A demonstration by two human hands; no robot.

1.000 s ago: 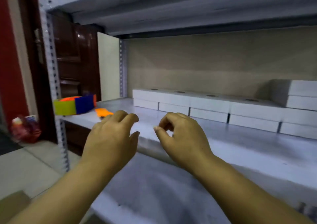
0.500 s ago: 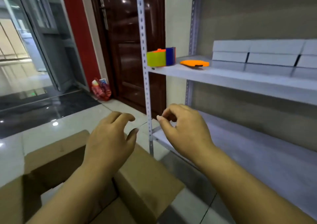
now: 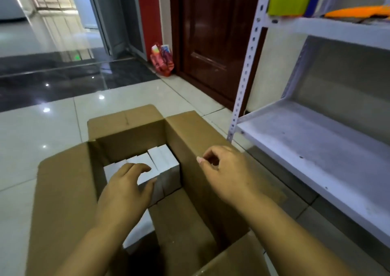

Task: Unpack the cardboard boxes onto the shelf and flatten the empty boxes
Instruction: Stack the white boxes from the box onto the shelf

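Since 0.5 s ago both hands dropped from beside the shelf (image 3: 316, 140) into the open cardboard box (image 3: 69, 191): left hand (image 3: 126, 188) curls over white packs (image 3: 162, 161), contact unclear; right hand (image 3: 223, 170) loosely curled, empty; next, grasp packs.

The tiled floor (image 3: 52, 132) bears an open cardboard box (image 3: 63, 191) beside the shelf (image 3: 316, 149).
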